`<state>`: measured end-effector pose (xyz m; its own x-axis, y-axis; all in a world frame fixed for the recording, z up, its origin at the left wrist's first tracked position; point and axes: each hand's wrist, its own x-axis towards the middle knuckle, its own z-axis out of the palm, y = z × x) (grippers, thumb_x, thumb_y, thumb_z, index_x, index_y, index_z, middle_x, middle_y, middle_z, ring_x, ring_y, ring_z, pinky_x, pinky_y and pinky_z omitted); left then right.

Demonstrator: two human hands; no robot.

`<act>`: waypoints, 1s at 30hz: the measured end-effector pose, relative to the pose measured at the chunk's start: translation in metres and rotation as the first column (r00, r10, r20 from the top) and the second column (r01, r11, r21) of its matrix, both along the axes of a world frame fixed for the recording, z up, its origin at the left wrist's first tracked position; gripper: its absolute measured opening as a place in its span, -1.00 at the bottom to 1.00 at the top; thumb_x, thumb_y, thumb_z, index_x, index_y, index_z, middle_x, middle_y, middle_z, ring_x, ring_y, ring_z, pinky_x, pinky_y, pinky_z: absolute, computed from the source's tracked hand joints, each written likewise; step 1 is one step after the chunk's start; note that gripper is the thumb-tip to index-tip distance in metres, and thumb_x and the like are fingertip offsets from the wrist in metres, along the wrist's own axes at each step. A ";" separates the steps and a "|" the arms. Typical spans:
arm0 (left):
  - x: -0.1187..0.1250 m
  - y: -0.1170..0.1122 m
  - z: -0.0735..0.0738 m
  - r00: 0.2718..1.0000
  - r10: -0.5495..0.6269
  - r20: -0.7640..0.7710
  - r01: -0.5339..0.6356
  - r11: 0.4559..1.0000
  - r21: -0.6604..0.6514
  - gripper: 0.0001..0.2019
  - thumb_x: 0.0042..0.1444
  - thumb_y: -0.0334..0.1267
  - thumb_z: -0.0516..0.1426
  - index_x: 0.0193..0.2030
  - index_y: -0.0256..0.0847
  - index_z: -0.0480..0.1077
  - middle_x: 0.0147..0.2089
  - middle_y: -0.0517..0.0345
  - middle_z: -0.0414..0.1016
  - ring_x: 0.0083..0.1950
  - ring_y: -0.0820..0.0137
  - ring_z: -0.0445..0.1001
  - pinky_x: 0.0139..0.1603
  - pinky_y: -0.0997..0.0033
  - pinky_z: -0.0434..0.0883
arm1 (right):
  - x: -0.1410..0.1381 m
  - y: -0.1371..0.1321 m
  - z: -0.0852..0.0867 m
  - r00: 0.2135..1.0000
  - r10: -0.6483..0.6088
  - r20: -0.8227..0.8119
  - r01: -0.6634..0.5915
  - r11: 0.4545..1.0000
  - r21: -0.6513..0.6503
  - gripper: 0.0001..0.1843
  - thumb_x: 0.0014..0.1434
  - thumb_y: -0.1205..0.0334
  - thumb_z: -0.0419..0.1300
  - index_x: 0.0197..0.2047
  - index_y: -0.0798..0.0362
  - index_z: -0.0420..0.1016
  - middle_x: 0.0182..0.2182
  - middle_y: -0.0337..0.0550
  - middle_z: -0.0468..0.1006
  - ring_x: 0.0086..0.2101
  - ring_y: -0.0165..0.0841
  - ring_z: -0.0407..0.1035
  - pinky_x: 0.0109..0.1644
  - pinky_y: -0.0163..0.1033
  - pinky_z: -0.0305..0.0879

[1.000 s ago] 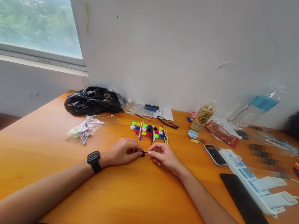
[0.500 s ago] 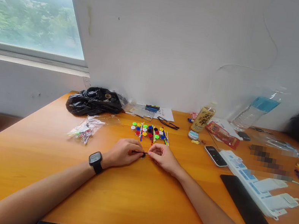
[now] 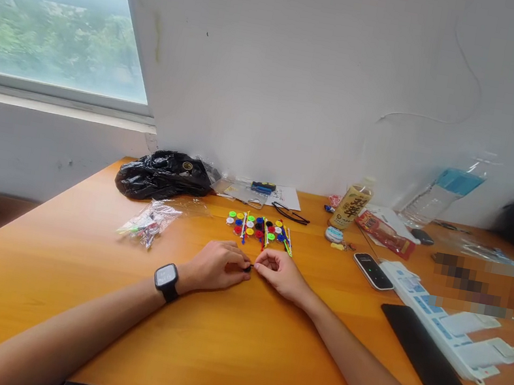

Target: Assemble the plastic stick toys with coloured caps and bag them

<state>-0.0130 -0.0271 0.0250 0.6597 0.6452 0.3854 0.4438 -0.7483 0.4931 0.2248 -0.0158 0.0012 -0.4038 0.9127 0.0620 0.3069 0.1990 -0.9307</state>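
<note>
Most of the small black piece (image 3: 248, 267) is hidden. Only a dark speck shows where the fingertips of the two hands meet, just in front of the coloured discs (image 3: 258, 226) and low over the tabletop (image 3: 230, 347). Its shape and length cannot be made out. The left hand (image 3: 217, 266) is curled nearly closed, thumb and fingers pinched on the piece from its side, with a wristwatch (image 3: 167, 279) on the wrist behind it. The right hand (image 3: 280, 273) is curled the same way and pinches the other end, so the hands are almost touching.

The discs lie in a tight patch mixed with thin coloured sticks that are too small to count. Left of the discs is a clear bag (image 3: 149, 223) whose contents are a blur, and behind that lies a black bag (image 3: 163, 175). Right of the discs stand a bottle (image 3: 351, 207), a phone (image 3: 373, 271) and a power strip (image 3: 444, 315); beyond these a patch is blurred out. In front of the discs, past the hands, the tabletop is bare wood to its near edge, crossed only by the two forearms.
</note>
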 end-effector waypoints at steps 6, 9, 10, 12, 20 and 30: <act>0.002 -0.001 0.000 1.000 0.025 0.017 -0.024 0.998 -0.061 -0.87 0.27 -0.13 0.26 -0.24 -0.08 0.61 -0.10 0.10 0.70 -0.03 0.23 0.60 0.01 0.26 0.48 | 0.001 0.000 0.001 0.999 0.019 0.036 -0.020 1.000 0.015 -0.76 0.17 0.04 0.35 -0.34 0.06 0.56 -0.49 -0.24 0.48 -0.46 -0.40 0.28 -0.41 -0.32 0.15; 0.000 -0.004 0.004 0.998 0.062 0.017 -0.060 0.993 -0.099 -0.76 0.18 -0.04 0.32 -0.08 -0.07 0.59 -0.08 0.09 0.68 -0.06 0.21 0.59 -0.02 0.27 0.48 | 0.003 -0.003 0.007 0.998 0.001 0.067 -0.003 1.000 0.019 -0.73 0.20 -0.01 0.34 -0.27 0.04 0.60 -0.52 -0.25 0.47 -0.51 -0.40 0.25 -0.46 -0.32 0.12; -0.001 -0.006 0.006 0.996 0.085 0.034 -0.081 0.991 -0.110 -0.68 0.16 -0.02 0.34 0.00 -0.06 0.56 -0.05 0.07 0.67 -0.06 0.20 0.59 -0.02 0.27 0.48 | 0.004 -0.004 0.010 0.997 -0.019 0.076 0.018 1.000 0.017 -0.71 0.22 -0.04 0.33 -0.22 0.03 0.61 -0.53 -0.25 0.47 -0.53 -0.40 0.23 -0.48 -0.32 0.10; -0.003 -0.008 0.010 0.985 0.138 0.099 -0.126 0.985 -0.117 -0.56 0.16 -0.01 0.32 0.14 -0.06 0.49 0.05 0.02 0.63 -0.01 0.18 0.58 0.02 0.24 0.48 | 0.006 -0.006 0.017 0.996 -0.048 0.075 0.048 0.999 0.005 -0.64 0.24 -0.12 0.31 -0.15 0.01 0.63 -0.54 -0.26 0.48 -0.56 -0.40 0.23 -0.49 -0.30 0.09; -0.007 -0.010 0.020 0.953 0.165 0.252 -0.169 0.986 -0.005 -0.68 0.35 -0.24 0.08 0.20 -0.10 0.42 0.20 -0.03 0.51 0.24 0.09 0.41 0.31 0.04 0.35 | 0.018 0.001 0.035 0.978 -0.202 -0.054 0.203 0.979 0.014 -0.41 0.23 -0.36 0.24 -0.42 0.04 0.58 -0.69 -0.33 0.24 -0.65 -0.48 -0.05 -0.53 -0.26 -0.11; -0.024 0.022 0.001 0.955 0.279 0.096 -0.285 0.957 0.052 -0.48 0.18 -0.50 0.05 0.26 -0.13 0.43 0.26 0.01 0.51 0.27 0.14 0.41 0.33 0.05 0.39 | 0.018 0.000 0.033 0.977 -0.197 -0.076 0.200 0.979 0.033 -0.46 0.27 -0.29 0.24 -0.40 0.04 0.55 -0.61 -0.28 0.36 -0.61 -0.42 0.20 -0.47 -0.27 0.12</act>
<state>-0.0371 -0.0052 0.0263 0.4167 0.7719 0.4801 0.5991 -0.6304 0.4936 0.2432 -0.0155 0.0343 -0.2075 0.9705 0.1225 0.2762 0.1783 -0.9444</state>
